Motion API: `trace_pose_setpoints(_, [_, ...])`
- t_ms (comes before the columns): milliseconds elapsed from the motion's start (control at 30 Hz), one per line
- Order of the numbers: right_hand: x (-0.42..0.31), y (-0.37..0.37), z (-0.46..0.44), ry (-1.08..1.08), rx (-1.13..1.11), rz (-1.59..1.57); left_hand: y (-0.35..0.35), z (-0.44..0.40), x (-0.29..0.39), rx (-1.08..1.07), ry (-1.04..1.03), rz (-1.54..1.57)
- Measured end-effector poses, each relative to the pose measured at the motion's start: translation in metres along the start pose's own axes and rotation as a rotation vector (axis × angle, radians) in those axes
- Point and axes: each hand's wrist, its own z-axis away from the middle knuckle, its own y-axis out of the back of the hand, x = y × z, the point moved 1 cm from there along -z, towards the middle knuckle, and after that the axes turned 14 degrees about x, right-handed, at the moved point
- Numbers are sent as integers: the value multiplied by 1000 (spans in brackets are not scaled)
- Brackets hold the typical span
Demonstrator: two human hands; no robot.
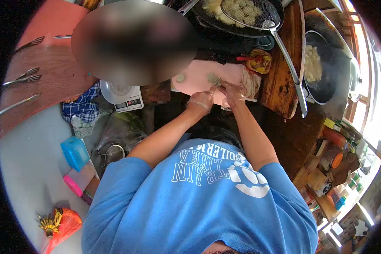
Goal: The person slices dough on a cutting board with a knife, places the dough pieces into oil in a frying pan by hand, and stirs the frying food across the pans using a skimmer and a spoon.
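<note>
My left hand, in a thin clear glove, is closed, its fingertips pointing in toward my right hand. My right hand comes in from the other side, also closed, and the fingertips almost meet. Just beyond them is a small pale green lump that looks like dough, on a pink board. Another pale green lump rests farther left on the board. Whatever the fingers pinch is too small to make out. Beside my right hand lies a crumpled clear plastic bag.
A wok with frying pieces and a long-handled strainer is at the top. A second pan stands right. A small container with red-yellow contents is near the board. A kitchen scale stands left. A large patch is blurred.
</note>
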Motion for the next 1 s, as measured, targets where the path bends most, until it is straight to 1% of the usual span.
trace_pose_setpoints(33, [-7,0,5,-65,-6,-42,4,1,2,-2,3,1])
trace_pose_setpoints(67, [-13,-2,6,-66,-9,-42,7,1,4,-9,-5,-5])
trace_pose_setpoints(133, [-15,-3,8,-355,114,-424,7,2,3,-21,-9,-11])
trace_pose_setpoints(233, [-17,-7,11,-310,165,-431,1,1,2,32,-17,8])
trace_pose_setpoints(267, [3,-3,-3,-312,166,-430,-1,2,2,10,-18,-23])
trace_pose_setpoints(300, [39,4,-29,22,38,-78,-4,3,2,-14,-22,-53])
trace_pose_setpoints(333, [60,9,-41,350,-91,276,-7,5,1,-21,-24,-50])
trace_pose_setpoints(367, [54,10,-33,347,-91,278,-10,5,-1,-29,-34,-46])
trace_pose_setpoints(433, [28,6,-17,-10,-82,-228,-13,3,-4,-28,-43,-45])
trace_pose_setpoints(467, [17,3,-14,-7,-82,-229,-14,2,-5,-40,-39,-51])
trace_pose_setpoints(533, [8,1,-8,-369,-16,-574,-20,0,-7,-56,-39,-54])
trace_pose_setpoints(567, [3,0,-4,-368,-12,-573,-23,-3,-10,-40,-48,-43])
trace_pose_setpoints(633, [-9,-4,7,-189,-33,-243,-35,-4,-19,-20,-56,-33])
trace_pose_setpoints(667, [-6,-3,3,-186,-34,-244,-40,-3,-24,29,-86,-35])
trace_pose_setpoints(700, [4,-1,-8,187,-77,231,-45,-4,-29,79,-115,-38])
trace_pose_setpoints(733, [15,-2,-19,560,-113,707,-48,-4,-34,83,-118,-39])
trace_pose_setpoints(767, [26,-4,-29,559,-107,706,-51,-4,-38,98,-119,-39])
trace_pose_setpoints(833, [27,-14,-33,466,-22,866,-43,-4,-37,112,-124,-40])
trace_pose_setpoints(867, [31,-14,-29,465,-20,863,-39,-3,-37,133,-112,-19])
trace_pose_setpoints(933, [-19,-16,22,591,278,816,-28,-1,-36,152,-95,-1])
trace_pose_setpoints(967, [-29,-18,28,592,274,815,-26,-2,-34,163,-51,43])
trace_pose_setpoints(1000, [-35,-19,33,651,306,896,-22,-1,-31,172,-7,89])
